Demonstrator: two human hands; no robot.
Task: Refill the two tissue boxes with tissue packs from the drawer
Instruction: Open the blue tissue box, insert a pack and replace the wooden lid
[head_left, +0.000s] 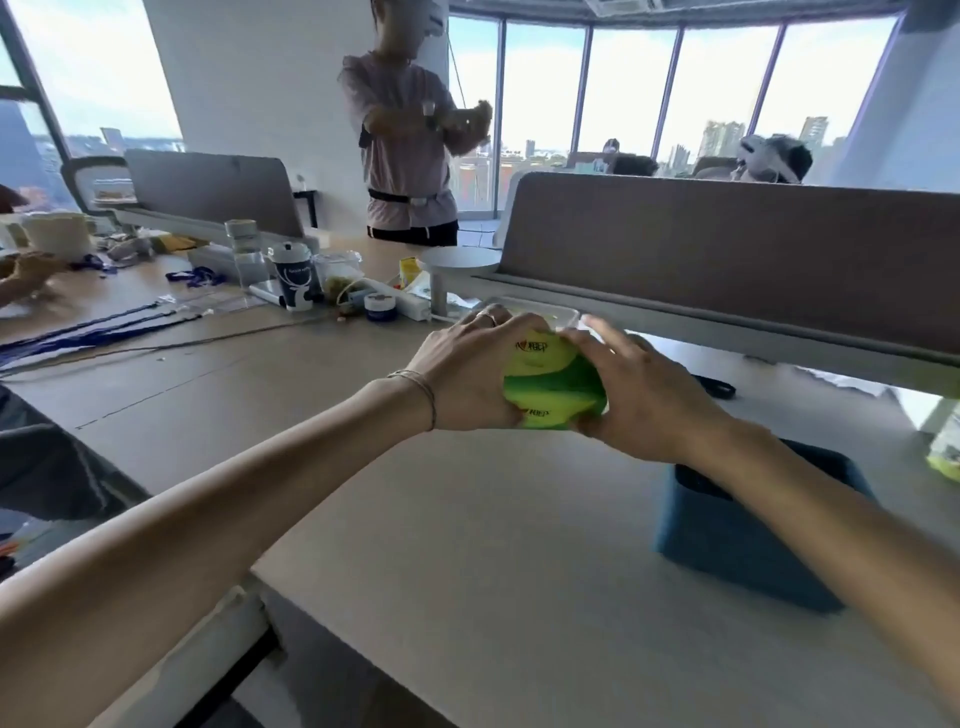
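Observation:
A green and yellow tissue pack (550, 384) is squeezed between both my hands above the desk. My left hand (467, 374) grips its left side and my right hand (639, 389) grips its right side. Just behind the pack lies a clear tissue box (540, 310), mostly hidden by my fingers. A blue tissue box (737, 540) stands on the desk to the right, partly under my right forearm. Another green pack (945, 452) shows at the right edge.
A grey desk divider (727, 249) runs behind my hands. Cups, a power strip (410, 306) and clutter sit to the left. A person (405, 156) stands beyond the desk. A black object (717, 387) lies right of my hand.

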